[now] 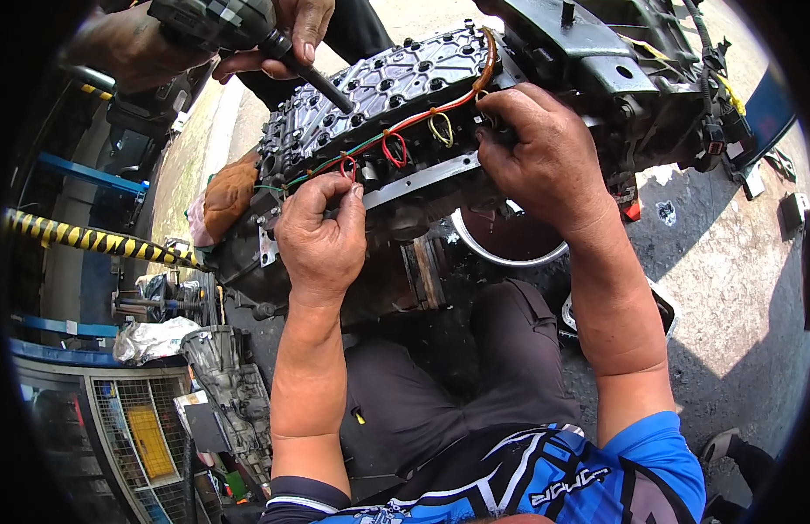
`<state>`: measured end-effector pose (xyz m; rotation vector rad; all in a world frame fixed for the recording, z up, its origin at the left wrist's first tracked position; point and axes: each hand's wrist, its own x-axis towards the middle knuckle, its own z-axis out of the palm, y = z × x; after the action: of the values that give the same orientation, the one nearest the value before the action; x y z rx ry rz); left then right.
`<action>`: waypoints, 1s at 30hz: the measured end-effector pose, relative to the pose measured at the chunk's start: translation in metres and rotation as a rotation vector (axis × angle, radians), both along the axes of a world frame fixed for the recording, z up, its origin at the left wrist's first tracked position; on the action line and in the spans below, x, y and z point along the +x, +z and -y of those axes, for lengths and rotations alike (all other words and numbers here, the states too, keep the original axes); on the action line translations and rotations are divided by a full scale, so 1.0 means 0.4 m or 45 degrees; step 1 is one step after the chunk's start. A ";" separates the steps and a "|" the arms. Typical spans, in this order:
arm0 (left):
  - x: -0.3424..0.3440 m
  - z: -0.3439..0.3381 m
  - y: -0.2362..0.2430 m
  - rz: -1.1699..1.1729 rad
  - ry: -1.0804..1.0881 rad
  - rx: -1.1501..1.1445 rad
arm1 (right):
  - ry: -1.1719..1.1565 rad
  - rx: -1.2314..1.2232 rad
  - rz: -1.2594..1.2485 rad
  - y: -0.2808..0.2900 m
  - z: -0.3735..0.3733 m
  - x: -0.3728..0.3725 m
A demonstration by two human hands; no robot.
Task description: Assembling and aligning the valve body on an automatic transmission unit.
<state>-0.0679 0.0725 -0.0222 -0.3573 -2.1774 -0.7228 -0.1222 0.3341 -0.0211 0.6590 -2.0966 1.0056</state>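
My left hand (322, 236) pinches a red wire loop (348, 168) at the near edge of a silver ribbed metal plate studded with bolts (383, 65), mounted on a dark gearbox-like assembly. My right hand (545, 157) is curled at the plate's right end; what its fingertips grip is unclear. Between my hands, an orange-and-green wire run (457, 103) has another red loop (396, 150) and a cream loop (442, 129). A co-worker's hands (296, 31) hold a black power driver (209, 22), its long socket (326, 87) reaching down onto the plate.
A brown rag (230, 196) lies at the assembly's left end. Below are a round metal basin (510, 244) and a pan (662, 310). A striped yellow-black bar (91, 237) and another metal housing (226, 375) are at left, a blue post (767, 118) at right.
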 end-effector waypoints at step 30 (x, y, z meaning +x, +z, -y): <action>0.030 -0.057 0.042 0.051 0.266 -0.264 | 0.016 0.047 0.034 0.007 -0.008 0.015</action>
<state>-0.0561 0.0954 -0.0054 -0.2173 -2.2926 -0.3929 -0.1161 0.3372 -0.0182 0.6814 -2.1413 0.9894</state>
